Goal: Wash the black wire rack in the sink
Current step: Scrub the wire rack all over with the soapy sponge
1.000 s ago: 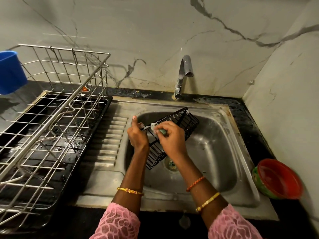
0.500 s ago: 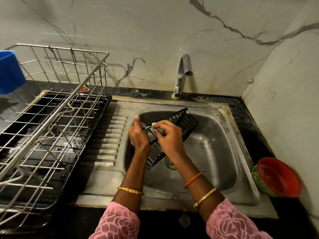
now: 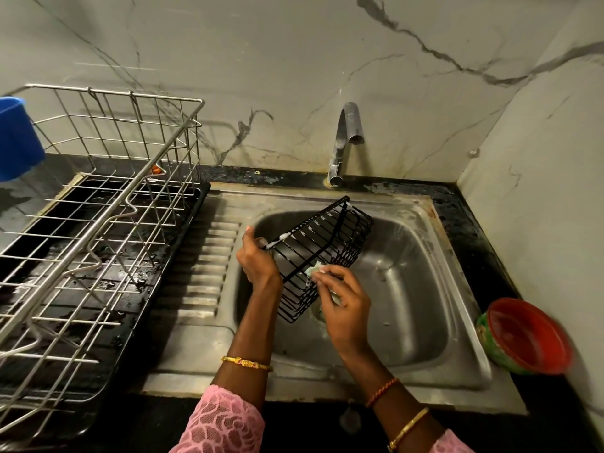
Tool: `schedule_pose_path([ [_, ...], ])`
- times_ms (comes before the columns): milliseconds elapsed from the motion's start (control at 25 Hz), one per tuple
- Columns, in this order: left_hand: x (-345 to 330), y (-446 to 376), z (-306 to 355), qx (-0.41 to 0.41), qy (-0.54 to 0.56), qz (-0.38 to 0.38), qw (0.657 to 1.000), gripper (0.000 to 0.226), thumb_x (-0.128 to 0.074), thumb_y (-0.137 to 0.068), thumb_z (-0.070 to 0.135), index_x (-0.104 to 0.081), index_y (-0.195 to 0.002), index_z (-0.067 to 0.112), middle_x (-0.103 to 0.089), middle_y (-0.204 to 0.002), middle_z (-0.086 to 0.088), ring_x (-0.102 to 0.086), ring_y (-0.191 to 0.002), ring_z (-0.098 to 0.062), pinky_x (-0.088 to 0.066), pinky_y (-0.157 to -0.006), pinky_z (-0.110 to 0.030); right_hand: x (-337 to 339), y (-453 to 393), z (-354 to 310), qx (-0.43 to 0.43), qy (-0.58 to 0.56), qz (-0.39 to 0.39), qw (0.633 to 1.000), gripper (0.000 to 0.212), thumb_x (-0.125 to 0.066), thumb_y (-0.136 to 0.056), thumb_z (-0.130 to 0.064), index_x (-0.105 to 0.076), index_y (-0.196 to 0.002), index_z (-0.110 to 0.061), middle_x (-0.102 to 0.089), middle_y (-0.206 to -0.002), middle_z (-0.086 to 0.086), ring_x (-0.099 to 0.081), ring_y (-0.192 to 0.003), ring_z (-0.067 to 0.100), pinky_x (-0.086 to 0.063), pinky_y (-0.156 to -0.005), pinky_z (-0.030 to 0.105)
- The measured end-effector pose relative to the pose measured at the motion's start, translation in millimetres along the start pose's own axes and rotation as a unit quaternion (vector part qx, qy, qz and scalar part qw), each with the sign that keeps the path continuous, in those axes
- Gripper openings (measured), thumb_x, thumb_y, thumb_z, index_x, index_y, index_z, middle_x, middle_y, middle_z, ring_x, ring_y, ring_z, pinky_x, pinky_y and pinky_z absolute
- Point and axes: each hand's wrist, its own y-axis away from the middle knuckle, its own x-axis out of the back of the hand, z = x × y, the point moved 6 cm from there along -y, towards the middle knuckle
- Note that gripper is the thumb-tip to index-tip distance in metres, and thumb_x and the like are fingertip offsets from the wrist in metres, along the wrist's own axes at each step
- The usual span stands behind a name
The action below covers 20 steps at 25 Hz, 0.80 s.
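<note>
The black wire rack (image 3: 330, 243) hangs tilted over the steel sink (image 3: 418, 289), streaked with white foam along its upper edge. My left hand (image 3: 258, 263) grips the rack's left corner. My right hand (image 3: 343, 302) pinches a small green soapy scrubber (image 3: 314, 268) and presses it against the rack's lower side. The tap (image 3: 346, 138) above the basin runs no water.
A large steel dish drainer (image 3: 98, 223) on a black tray fills the counter to the left. A blue container (image 3: 16, 138) stands at the far left. A red and green bowl (image 3: 526, 335) sits on the counter at the sink's right edge. Marble walls close the back and right.
My right hand has slid with the scrubber from the rack's upper left corner down to its lower side. The left hand keeps its hold on the corner.
</note>
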Motion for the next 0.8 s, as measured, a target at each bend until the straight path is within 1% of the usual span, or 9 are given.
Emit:
schedule_pose_path([
  [80,0,-3,-1,0.028,0.032,0.003,0.999,0.044,-0.049,-0.071,0.056,-0.06,-0.074,0.013,-0.047,-0.072,-0.005,-0.044,-0.082,-0.026,-0.035,-0.063,-0.036,0,1,1,0.0,-0.004,0.004,1.0,0.023,-0.065,-0.079,0.01,-0.069,-0.1,0.0,-0.062,-0.101,0.011,-0.062,-0.098,0.012,-0.055,-0.084,0.028],
  [120,0,-3,-1,0.036,0.042,0.001,0.998,0.057,-0.05,-0.069,0.058,-0.063,-0.085,0.004,-0.045,-0.07,-0.004,-0.043,-0.083,-0.025,-0.034,-0.061,-0.035,0,1,2,0.001,-0.003,-0.001,1.0,0.024,-0.065,-0.079,0.011,-0.069,-0.1,0.0,-0.062,-0.101,0.011,-0.062,-0.098,0.012,-0.055,-0.084,0.028],
  [200,1,-2,-1,0.035,0.037,0.008,0.999,0.087,-0.052,-0.067,0.061,-0.054,-0.113,-0.013,-0.042,-0.073,-0.004,-0.042,-0.085,-0.026,-0.035,-0.062,-0.035,1,-3,2,0.011,0.009,-0.016,1.0,0.021,-0.066,-0.08,0.008,-0.071,-0.099,-0.002,-0.063,-0.101,0.009,-0.063,-0.097,0.011,-0.055,-0.083,0.027],
  [240,2,-2,-1,0.028,0.031,0.007,0.999,0.087,-0.052,-0.07,0.059,-0.051,-0.117,-0.014,-0.044,-0.074,-0.004,-0.043,-0.084,-0.027,-0.036,-0.064,-0.036,4,-6,0,0.015,0.016,-0.013,1.0,0.019,-0.067,-0.08,0.005,-0.071,-0.096,-0.002,-0.064,-0.099,0.008,-0.063,-0.095,0.01,-0.055,-0.081,0.026],
  [400,2,0,7,-0.031,0.004,-0.009,0.999,0.053,-0.047,-0.09,0.042,-0.064,-0.103,-0.006,-0.055,-0.073,-0.001,-0.051,-0.085,-0.027,-0.042,-0.078,-0.042,8,-45,-12,-0.043,-0.007,0.021,0.999,0.012,-0.069,-0.079,-0.005,-0.071,-0.092,-0.003,-0.065,-0.095,0.002,-0.063,-0.086,0.008,-0.055,-0.075,0.019],
  [520,1,7,10,-0.044,-0.002,-0.008,0.999,0.047,-0.048,-0.091,0.04,-0.065,-0.091,-0.003,-0.053,-0.065,0.0,-0.051,-0.078,-0.024,-0.043,-0.075,-0.041,-23,-87,-19,-0.075,-0.016,-0.063,0.995,0.009,-0.069,-0.08,-0.008,-0.07,-0.088,-0.005,-0.068,-0.09,0.003,-0.065,-0.084,0.012,-0.055,-0.076,0.021],
  [640,0,11,14,-0.052,0.007,-0.021,0.998,0.051,-0.047,-0.084,0.046,-0.062,-0.083,-0.003,-0.054,-0.059,0.001,-0.051,-0.075,-0.025,-0.041,-0.072,-0.04,-54,-98,-17,-0.095,0.032,-0.147,0.984,0.005,-0.069,-0.08,-0.006,-0.067,-0.083,-0.008,-0.068,-0.089,0.003,-0.063,-0.084,0.01,-0.046,-0.072,0.005],
  [760,3,10,18,-0.054,0.042,-0.001,0.998,0.042,-0.048,-0.094,0.032,-0.065,-0.089,-0.006,-0.052,-0.057,0.005,-0.05,-0.069,-0.02,-0.038,-0.07,-0.035,-48,-79,-14,-0.098,0.046,-0.158,0.981,0.008,-0.067,-0.08,-0.001,-0.069,-0.084,-0.007,-0.066,-0.092,0.003,-0.059,-0.083,0.006,-0.045,-0.072,0.002],
  [800,4,9,20,-0.054,0.051,0.006,0.997,0.036,-0.047,-0.096,0.027,-0.068,-0.085,-0.001,-0.053,-0.055,0.007,-0.049,-0.065,-0.017,-0.037,-0.068,-0.034,-39,-69,-11,-0.103,0.045,-0.147,0.983,0.008,-0.067,-0.079,0.001,-0.07,-0.083,-0.006,-0.065,-0.091,0.001,-0.059,-0.081,0.004,-0.045,-0.072,0.004],
])
